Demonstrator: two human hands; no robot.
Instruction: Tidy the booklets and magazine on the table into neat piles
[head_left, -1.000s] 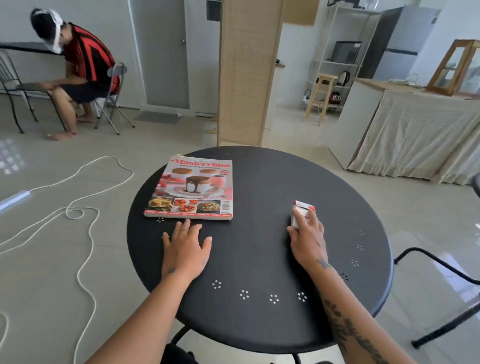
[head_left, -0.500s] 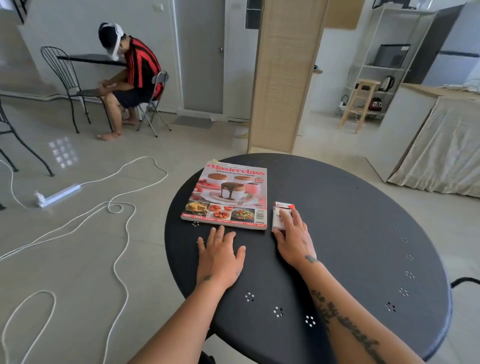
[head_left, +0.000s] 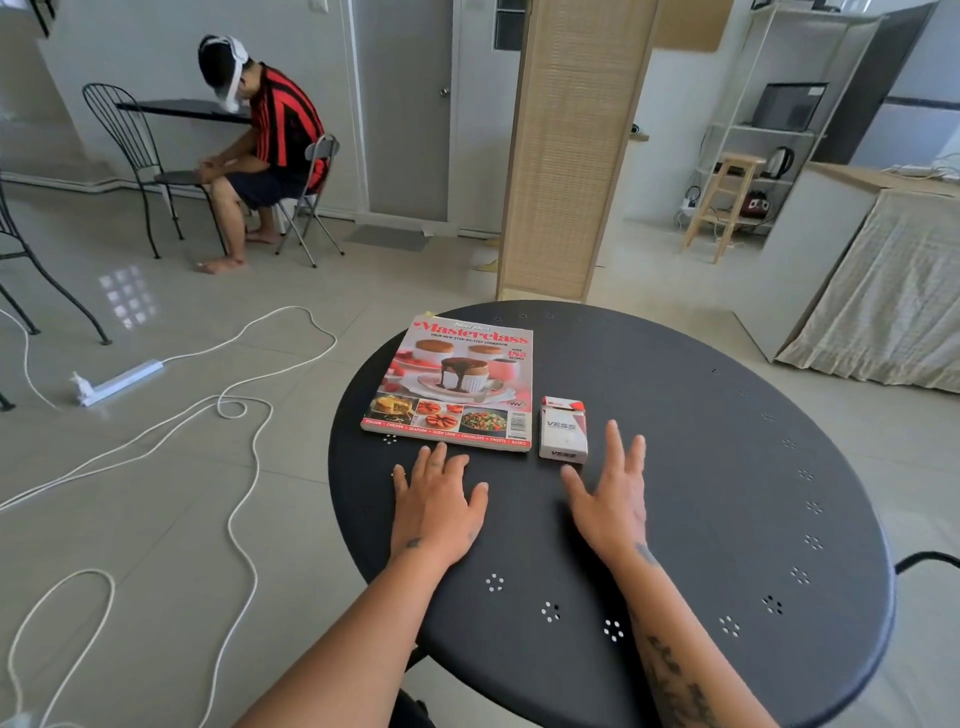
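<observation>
A pink cookbook magazine (head_left: 457, 382) lies flat on the far left part of the round black table (head_left: 701, 467). Right beside its lower right corner lies a small white and red pack (head_left: 562, 430), close to the magazine's edge. My left hand (head_left: 436, 506) rests flat on the table just in front of the magazine, fingers spread, holding nothing. My right hand (head_left: 610, 499) hovers or rests just behind and right of the pack, fingers apart, not touching it.
A white cable (head_left: 249, 415) and power strip (head_left: 117, 383) lie on the floor left of the table. A person sits on a folding chair (head_left: 311, 197) at the back left. A wicker screen (head_left: 566, 150) stands behind the table; a cloth-covered counter (head_left: 883, 291) stands at right.
My right hand slid the small pack leftwards across the table to the magazine's right edge, then let go and drew back. My left hand stayed flat in front of the magazine.
</observation>
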